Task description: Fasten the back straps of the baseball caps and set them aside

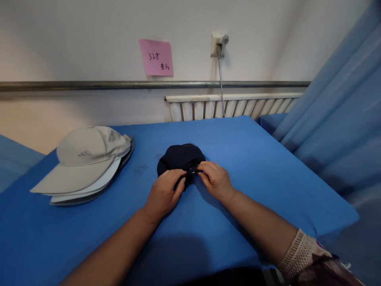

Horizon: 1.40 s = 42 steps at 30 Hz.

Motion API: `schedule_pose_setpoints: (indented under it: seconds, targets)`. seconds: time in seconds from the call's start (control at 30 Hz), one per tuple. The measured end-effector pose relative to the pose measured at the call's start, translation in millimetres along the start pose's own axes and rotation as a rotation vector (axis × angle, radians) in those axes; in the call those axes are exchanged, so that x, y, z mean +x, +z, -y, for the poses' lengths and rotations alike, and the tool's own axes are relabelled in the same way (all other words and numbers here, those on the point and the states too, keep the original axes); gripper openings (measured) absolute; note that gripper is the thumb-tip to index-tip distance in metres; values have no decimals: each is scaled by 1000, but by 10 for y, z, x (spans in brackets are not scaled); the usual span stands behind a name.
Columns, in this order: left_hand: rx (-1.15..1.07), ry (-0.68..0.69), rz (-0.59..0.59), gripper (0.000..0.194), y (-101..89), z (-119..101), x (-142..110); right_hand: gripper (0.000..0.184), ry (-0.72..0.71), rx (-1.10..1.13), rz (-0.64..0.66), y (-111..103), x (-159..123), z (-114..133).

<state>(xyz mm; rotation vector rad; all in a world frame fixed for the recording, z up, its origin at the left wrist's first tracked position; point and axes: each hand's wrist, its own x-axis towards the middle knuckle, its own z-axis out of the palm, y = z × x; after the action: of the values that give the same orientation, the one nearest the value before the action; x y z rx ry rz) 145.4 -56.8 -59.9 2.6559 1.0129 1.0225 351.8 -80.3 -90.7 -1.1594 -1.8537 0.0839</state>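
Note:
A dark navy cap (180,157) lies on the blue-covered table in front of me, and its brim cannot be made out. At its near edge runs a narrow, shiny black strap (192,172). My left hand (164,190) pinches this strap from the left, thumb and fingers closed together. From the right, my right hand (217,180) grips the strap's other end between thumb and fingers. A short stretch of strap shows between the two hands. Off to the left sits a stack of caps, with a light grey cap (85,149) on top.
The blue table cover (238,155) reaches back to a white radiator (208,109). A metal rail (119,85) crosses the wall below a pink note (156,57). A cord hangs from a wall socket (217,45). Blue curtains (336,115) hang at the right.

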Motion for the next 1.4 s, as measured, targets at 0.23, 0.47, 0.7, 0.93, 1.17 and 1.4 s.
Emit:
schedule_pose_setpoints:
  seconds: [0.23,0.47,0.7,0.93,1.17,1.4]
  targets:
    - [48,-37,-11,19,-21,64,10,11,191,96,123,68,-29,-24]
    - [24,-84,93,21,25,164,-5,13,358,459,208,114,-33,-60]
    - [13,20,142,37,25,90,12,44,310,328,299,19,-19,24]
    - [120,85,161,25,37,-1,31,43,112,110,314,32,-52,86]
    - [153,141,192,23,7,-32,41,26,63,-3,256,55,-62,64]
    - [177,120,200,25,32,-16,31,20,23,26,232,70,-49,43]
